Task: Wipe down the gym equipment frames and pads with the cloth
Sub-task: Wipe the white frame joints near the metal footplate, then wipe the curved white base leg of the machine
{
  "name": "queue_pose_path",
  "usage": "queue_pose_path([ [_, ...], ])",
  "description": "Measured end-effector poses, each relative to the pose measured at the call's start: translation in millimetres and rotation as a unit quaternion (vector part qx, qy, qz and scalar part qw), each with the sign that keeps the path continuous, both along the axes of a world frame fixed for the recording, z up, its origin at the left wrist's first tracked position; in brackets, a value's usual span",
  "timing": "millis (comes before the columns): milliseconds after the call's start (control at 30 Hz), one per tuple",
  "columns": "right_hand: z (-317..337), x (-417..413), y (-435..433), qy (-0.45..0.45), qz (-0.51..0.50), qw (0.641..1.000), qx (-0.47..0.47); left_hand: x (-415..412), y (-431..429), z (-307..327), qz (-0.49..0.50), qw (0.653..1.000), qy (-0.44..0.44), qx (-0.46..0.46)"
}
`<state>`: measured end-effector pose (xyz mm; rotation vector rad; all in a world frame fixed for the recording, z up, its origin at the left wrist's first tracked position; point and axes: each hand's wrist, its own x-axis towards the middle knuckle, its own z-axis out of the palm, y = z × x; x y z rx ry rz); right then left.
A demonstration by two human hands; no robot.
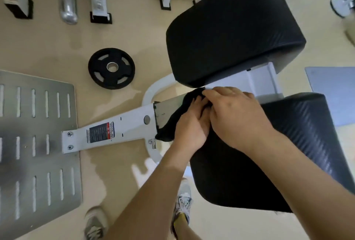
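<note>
Black cloth [173,122], white frame [123,126], black ribbed pads [230,28], beige floor [48,44], black weight plate [111,68]

black cloth [173,122] on white frame [123,128]

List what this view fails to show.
All in the head view:
the cloth, mostly hidden under both hands;
the left hand, fingers covered by the right hand, grip unclear;
the label on the frame, text too small;
the foot plate, cut by the left edge.
</note>
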<state>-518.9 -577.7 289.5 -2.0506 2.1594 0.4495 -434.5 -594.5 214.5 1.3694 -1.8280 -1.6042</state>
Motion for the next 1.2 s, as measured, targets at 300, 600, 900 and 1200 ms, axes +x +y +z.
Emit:
queue_pose_path([
  [300,63.7,-117.7,-37.5,-0.161,-0.105,0.981,0.029,-81.4,-18.4,78.0,0.087,0.975,0.157,0.127],
  [600,52.4,-158.6,-19.4,-0.301,-0.267,0.913,-0.059,-80.9,-12.0,86.5,0.093,0.969,-0.228,0.018],
  [900,71.8,-118.9,-14.6,-0.109,-0.184,0.977,0.021,-100.8,-26.3,79.0,0.104,0.971,-0.200,0.076],
  [1200,55.2,-114.0,-48.9,-0.152,-0.247,0.929,0.228,-93.4,-37.0,88.5,-0.095,0.933,-0.347,-0.004],
])
